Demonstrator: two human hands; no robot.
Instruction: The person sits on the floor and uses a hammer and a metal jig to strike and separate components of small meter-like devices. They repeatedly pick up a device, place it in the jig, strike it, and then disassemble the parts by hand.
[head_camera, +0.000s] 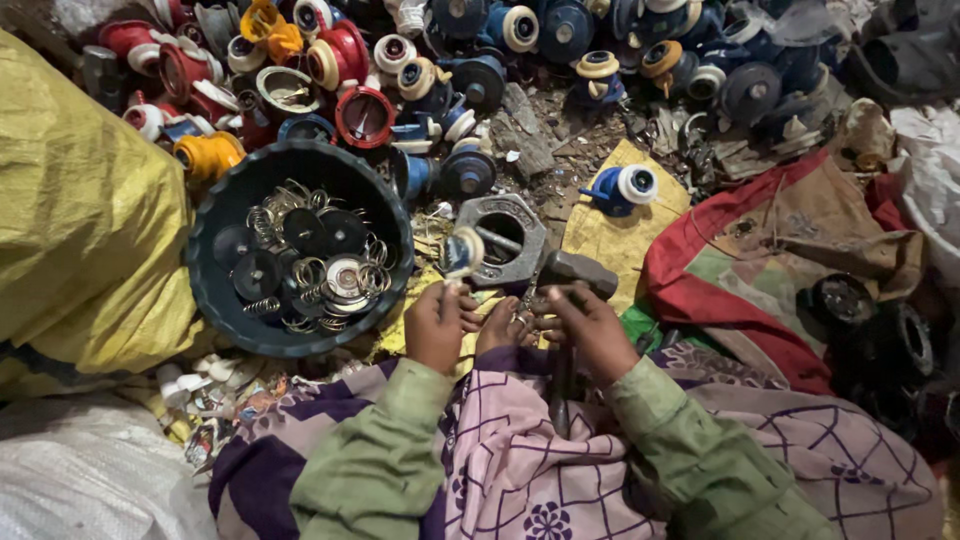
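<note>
Two hands sit close together: the left hand (437, 325) clamps a small round white-and-blue plastic part (461, 252), the right hand (590, 325) grips a hammer (575, 270) near a grey metal block (503, 240).

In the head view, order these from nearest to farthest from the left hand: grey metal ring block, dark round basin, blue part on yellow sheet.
From the left hand:
1. Grey metal ring block, just above.
2. Dark round basin, to its left.
3. Blue part, upper right.
</note>
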